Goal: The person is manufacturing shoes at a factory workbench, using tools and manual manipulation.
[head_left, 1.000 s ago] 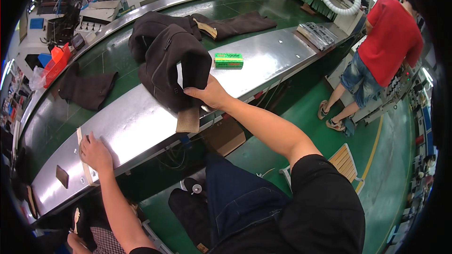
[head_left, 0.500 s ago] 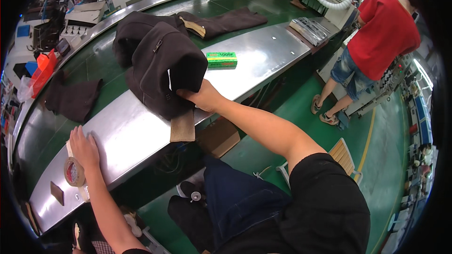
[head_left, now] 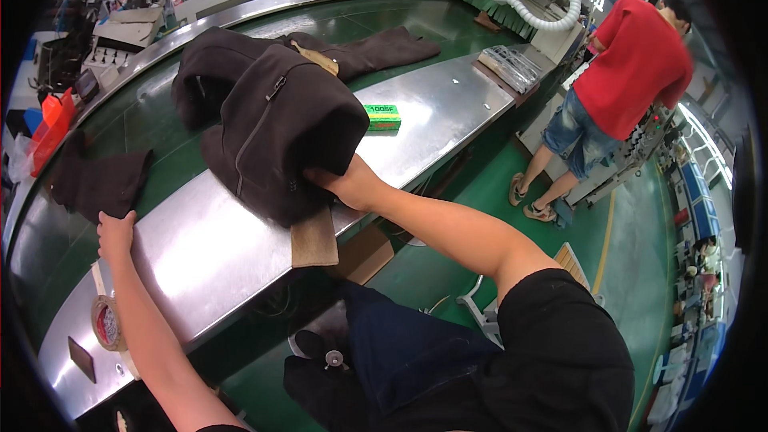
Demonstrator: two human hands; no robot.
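Observation:
A bulky dark brown garment with a zipper point(head_left: 264, 116) lies bunched across the metal ledge and the green surface. My right hand point(head_left: 348, 184) grips its near right edge, the fingertips hidden in the cloth. Below that hand a tan-brown strip point(head_left: 314, 240) hangs over the ledge's edge. My left hand point(head_left: 117, 234) reaches to the far left, its fingers closed at the near edge of a smaller dark brown fabric piece point(head_left: 104, 180). Beside the left forearm is a roll of tape point(head_left: 106, 322), partly covered by the arm.
A green box point(head_left: 382, 118) sits on the metal ledge point(head_left: 200, 264), right of the garment. Farther right lies a plastic-wrapped stack point(head_left: 510, 68). Another dark fabric piece point(head_left: 388, 50) lies behind. A person in a red shirt point(head_left: 632, 72) stands at a machine; a wooden-slatted chair point(head_left: 570, 266) is nearby.
My left hand has moved from the ledge by the tape to the smaller fabric piece, farther away. My right hand stays on the garment, which has shifted slightly. The view has turned a little.

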